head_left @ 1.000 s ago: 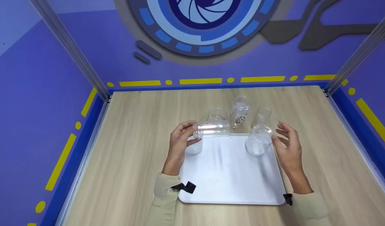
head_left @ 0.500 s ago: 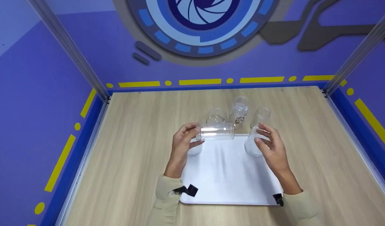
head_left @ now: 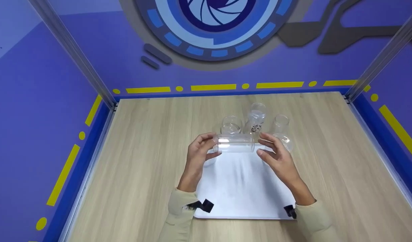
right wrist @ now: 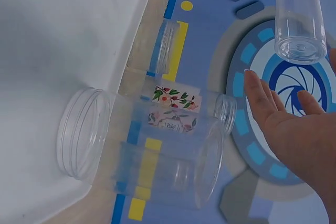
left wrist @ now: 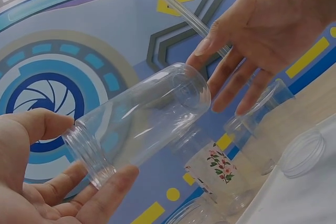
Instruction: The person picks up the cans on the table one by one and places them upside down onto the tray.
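Observation:
My left hand (head_left: pixel 198 156) grips a clear plastic jar (head_left: pixel 234 144) by its threaded neck, keeping it level above the back of a white tray (head_left: pixel 242 191). In the left wrist view, its thumb and fingers curl round the threads. My right hand (head_left: pixel 279 161) is beside the jar's base, its fingers loosely bent; the right wrist view shows a gap between the two. Behind that hand, a wide clear jar (right wrist: pixel 157 140) stands with its threaded mouth down on the tray; the hand partly hides it in the head view.
Behind the tray stand a clear jar with a floral label (head_left: pixel 256 122), a low round clear jar (head_left: pixel 231 124) and a narrow clear one (head_left: pixel 281 123). Printed panels (head_left: pixel 206 74) close off the wooden table's (head_left: pixel 148 151) back and sides.
My right hand has moved left, from beside the wide jar to the base end of the held jar. The left hand has shifted slightly right and nearer, with the jar still in its grip.

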{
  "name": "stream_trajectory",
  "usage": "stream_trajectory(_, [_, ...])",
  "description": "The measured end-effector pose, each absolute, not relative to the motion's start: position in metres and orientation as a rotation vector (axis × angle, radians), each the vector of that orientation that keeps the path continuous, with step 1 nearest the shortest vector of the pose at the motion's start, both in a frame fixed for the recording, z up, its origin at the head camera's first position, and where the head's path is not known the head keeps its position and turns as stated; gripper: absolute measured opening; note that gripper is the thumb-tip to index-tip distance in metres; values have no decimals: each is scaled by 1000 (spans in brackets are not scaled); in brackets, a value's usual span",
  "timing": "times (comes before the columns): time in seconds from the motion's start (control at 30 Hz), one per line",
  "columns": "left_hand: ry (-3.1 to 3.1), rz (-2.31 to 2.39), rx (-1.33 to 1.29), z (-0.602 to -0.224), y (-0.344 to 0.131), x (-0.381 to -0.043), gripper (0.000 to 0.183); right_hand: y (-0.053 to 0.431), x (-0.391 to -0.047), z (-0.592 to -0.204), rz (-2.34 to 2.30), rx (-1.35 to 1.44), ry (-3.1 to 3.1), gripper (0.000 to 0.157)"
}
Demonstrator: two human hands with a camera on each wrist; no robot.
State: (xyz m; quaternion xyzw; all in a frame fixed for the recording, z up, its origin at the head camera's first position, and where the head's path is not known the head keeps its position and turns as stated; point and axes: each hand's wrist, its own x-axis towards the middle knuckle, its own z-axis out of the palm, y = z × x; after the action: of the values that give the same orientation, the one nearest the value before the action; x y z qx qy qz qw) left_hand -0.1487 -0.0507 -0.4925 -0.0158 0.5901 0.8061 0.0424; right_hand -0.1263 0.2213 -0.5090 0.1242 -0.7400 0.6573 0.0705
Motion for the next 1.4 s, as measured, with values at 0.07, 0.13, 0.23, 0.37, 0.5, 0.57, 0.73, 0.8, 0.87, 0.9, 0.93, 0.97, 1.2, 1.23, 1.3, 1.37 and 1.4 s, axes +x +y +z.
stream_trajectory(0.07, [1816, 2459, -45, -492, -50, -148, 40, 218, -127, -509, 1989, 377, -2233, 57])
stream_trajectory(0.13, [1822, 2455, -41, -492, -50, -148, 39, 216, -127, -508, 2003, 379, -2236, 58])
stream_trajectory(0.23, [1824, 2451, -33, -493, -49, -147, 40, 213, -128, -509, 2021, 375, -2240, 60])
stream_trajectory(0.37, [1811, 2450, -29, -494, -48, -147, 39, 209, -129, -509, 2035, 375, -2250, 61])
stream_trajectory(0.5, [1798, 2455, -32, -493, -46, -146, 38, 206, -129, -509, 2036, 374, -2259, 60])
stream_trajectory(0.57, [1792, 2458, -33, -493, -45, -146, 38, 206, -129, -509, 2035, 365, -2259, 60])
stream_trajectory(0.73, [1798, 2451, -34, -494, -43, -145, 39, 205, -130, -511, 2078, 379, -2215, 60])
stream_trajectory(0.8, [1804, 2444, -30, -494, -42, -145, 40, 205, -130, -511, 2092, 393, -2193, 60])
stream_trajectory(0.87, [1807, 2438, -26, -495, -42, -145, 41, 204, -130, -511, 2089, 400, -2183, 59])
stream_trajectory(0.9, [1811, 2435, -23, -495, -42, -145, 41, 204, -130, -511, 2084, 401, -2182, 58])
stream_trajectory(0.93, [1816, 2430, -22, -495, -41, -145, 41, 205, -130, -511, 2080, 404, -2179, 58])
stream_trajectory(0.97, [1826, 2424, -19, -495, -41, -145, 41, 205, -130, -511, 2073, 410, -2176, 57])
stream_trajectory(1.2, [1943, 2355, 5, -492, -40, -142, 39, 207, -129, -512, 2068, 456, -2138, 55])
stream_trajectory(1.23, [1967, 2341, 11, -492, -40, -142, 39, 207, -128, -512, 2066, 461, -2134, 55])
stream_trajectory(1.3, [2018, 2315, 25, -491, -39, -142, 39, 208, -128, -511, 2064, 465, -2128, 55])
stream_trajectory(1.37, [2067, 2288, 46, -490, -39, -143, 40, 210, -127, -511, 2056, 471, -2125, 55])
stream_trajectory(1.4, [2094, 2272, 57, -490, -39, -142, 40, 210, -127, -510, 2056, 472, -2121, 55])
